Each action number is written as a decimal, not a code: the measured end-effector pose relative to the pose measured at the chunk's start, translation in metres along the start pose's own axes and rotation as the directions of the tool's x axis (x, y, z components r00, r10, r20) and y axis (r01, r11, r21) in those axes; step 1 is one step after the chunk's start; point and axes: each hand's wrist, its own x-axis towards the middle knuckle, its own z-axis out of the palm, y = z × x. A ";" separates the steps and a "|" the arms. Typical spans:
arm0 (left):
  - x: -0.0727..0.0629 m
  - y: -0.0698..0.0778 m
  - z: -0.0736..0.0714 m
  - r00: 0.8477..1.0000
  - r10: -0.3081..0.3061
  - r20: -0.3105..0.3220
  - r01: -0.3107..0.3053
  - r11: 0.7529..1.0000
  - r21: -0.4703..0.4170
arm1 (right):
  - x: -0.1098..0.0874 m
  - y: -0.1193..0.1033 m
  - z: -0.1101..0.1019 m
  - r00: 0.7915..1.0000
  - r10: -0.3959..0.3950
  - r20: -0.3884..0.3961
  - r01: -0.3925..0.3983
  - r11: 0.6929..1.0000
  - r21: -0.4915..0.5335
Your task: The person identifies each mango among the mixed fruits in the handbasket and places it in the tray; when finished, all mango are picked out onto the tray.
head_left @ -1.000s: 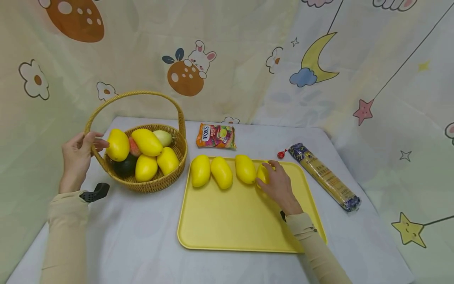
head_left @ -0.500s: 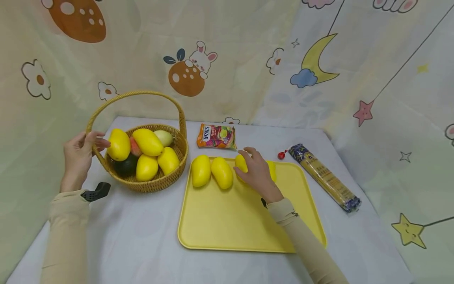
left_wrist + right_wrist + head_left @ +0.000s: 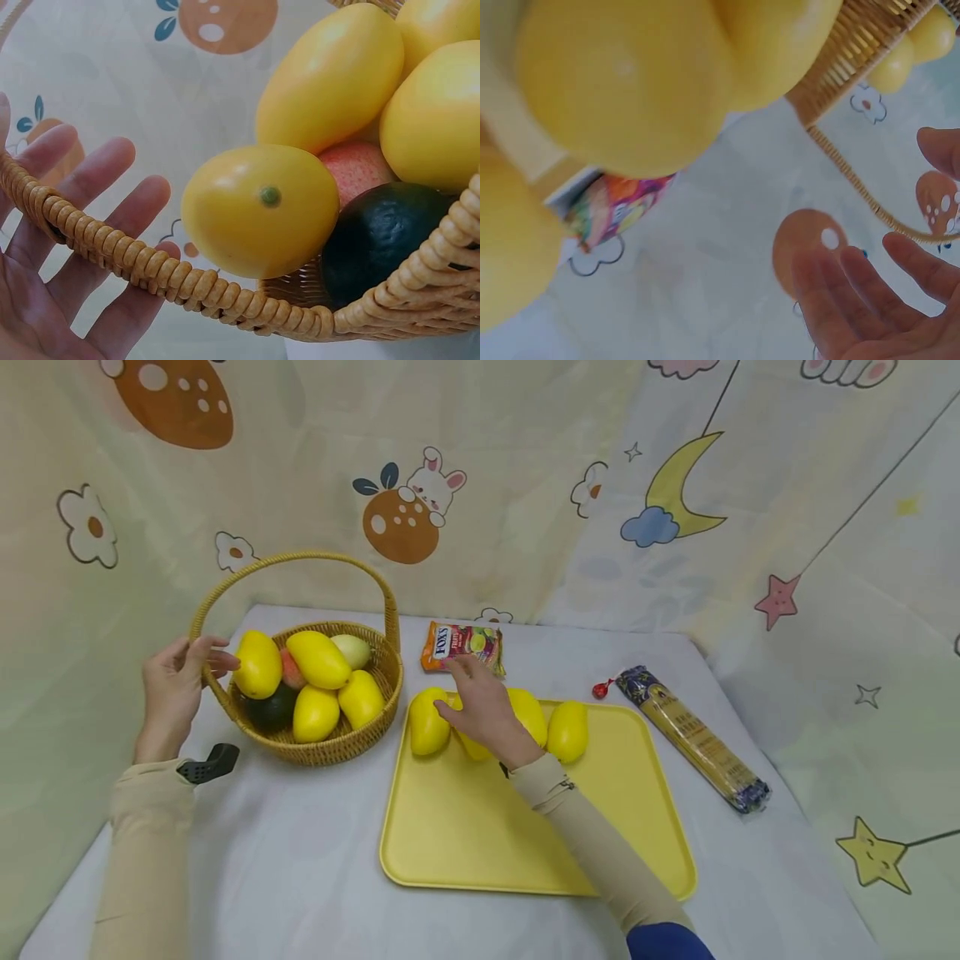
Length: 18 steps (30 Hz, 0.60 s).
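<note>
A wicker basket [image 3: 322,754] at the left holds several yellow mangoes [image 3: 318,661], a reddish fruit [image 3: 291,669], a dark green fruit [image 3: 272,709] and a pale green one [image 3: 351,651]. My left hand [image 3: 174,685] rests against the base of its handle [image 3: 300,556]; in the left wrist view the fingers [image 3: 139,206] are extended behind the woven handle. Several more mangoes [image 3: 567,732] form a row along the far side of a yellow tray [image 3: 480,835]. Over that row hovers my right hand [image 3: 487,706], fingers spread and holding nothing, partly covering the second mango [image 3: 474,748] from the left.
Behind the tray lies an orange candy bag [image 3: 480,645], partly covered by my right fingertips. To the right are a small red wrapped candy [image 3: 602,689] and a long pack of noodles [image 3: 693,739]. A printed curtain [image 3: 525,527] rises behind the white-covered table [image 3: 300,852].
My right hand has let go of the rightmost mango and moved left above the row towards the basket. The left hand stays at the basket handle; the view has shifted slightly.
</note>
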 end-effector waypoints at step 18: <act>0.000 -0.001 -0.001 1.000 0.015 0.000 -0.015 1.000 0.011 | 0.070 -0.062 0.026 0.992 -0.061 0.112 0.064 0.998 -0.017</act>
